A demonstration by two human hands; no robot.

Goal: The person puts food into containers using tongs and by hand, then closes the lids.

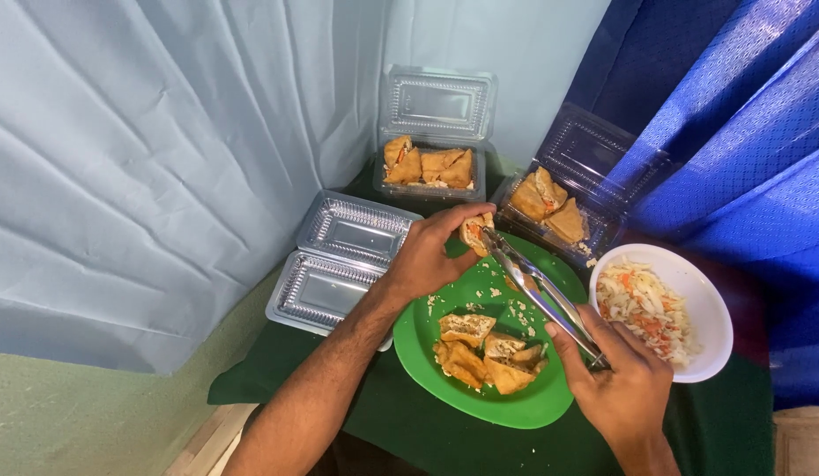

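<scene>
Green-clothed table (409, 432) in curtained corner. Left hand (427, 256), fingers closed on fried tofu pocket (474, 233), steadies it over green plate (444, 366). Right hand (625, 383) squeezes metal tongs (537, 291), tips at pocket's opening. Slaw bowl (713, 308) beside; empty clear tray (317, 291) left.

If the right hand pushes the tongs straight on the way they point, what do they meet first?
The right hand aims the tongs up-left at the stuffed piece held by the left hand. Their tips seem already to touch it, though depth is unclear.
</scene>
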